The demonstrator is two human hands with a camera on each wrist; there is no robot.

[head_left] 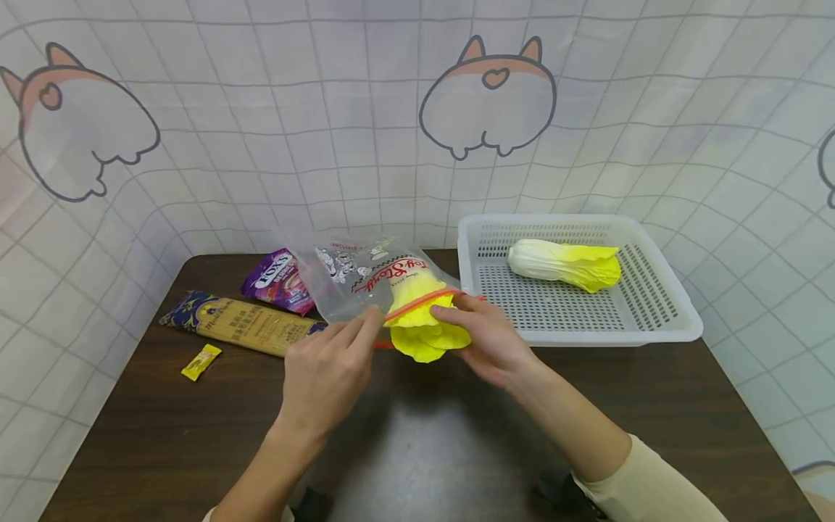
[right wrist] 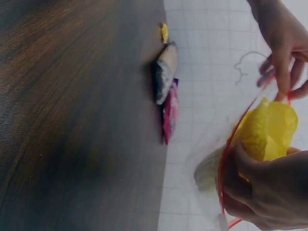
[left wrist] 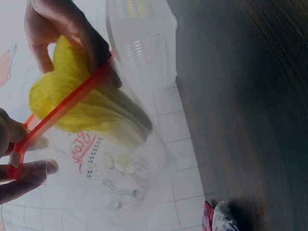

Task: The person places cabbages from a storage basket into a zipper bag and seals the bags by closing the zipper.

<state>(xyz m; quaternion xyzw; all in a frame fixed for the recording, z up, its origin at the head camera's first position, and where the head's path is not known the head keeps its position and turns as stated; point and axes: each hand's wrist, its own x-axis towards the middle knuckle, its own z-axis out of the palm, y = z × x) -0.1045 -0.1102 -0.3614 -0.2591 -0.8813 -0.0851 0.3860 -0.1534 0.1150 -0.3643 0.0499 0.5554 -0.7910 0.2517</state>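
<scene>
A clear zip bag (head_left: 346,279) with red edging and "Toy Story" print is raised above the table, its mouth toward me. Inside it lies a napa cabbage (head_left: 427,341), its pale stem end deeper in and its yellow leaf end sticking out of the mouth. My left hand (head_left: 333,370) pinches the red edge at the left corner of the opening, fingertips on both sides of the plastic in the left wrist view. From the right, my right hand (head_left: 489,337) grips the cabbage's leafy end, its fingers partly inside the mouth.
A white perforated basket (head_left: 681,322) stands at the back right, holding another napa cabbage (head_left: 564,264). To the left lie a purple Fox's packet (head_left: 280,279), a long tan noodle-like packet (head_left: 251,324) and a small yellow wrapped piece (head_left: 201,362). A tile-patterned curtain (head_left: 365,145) borders the table.
</scene>
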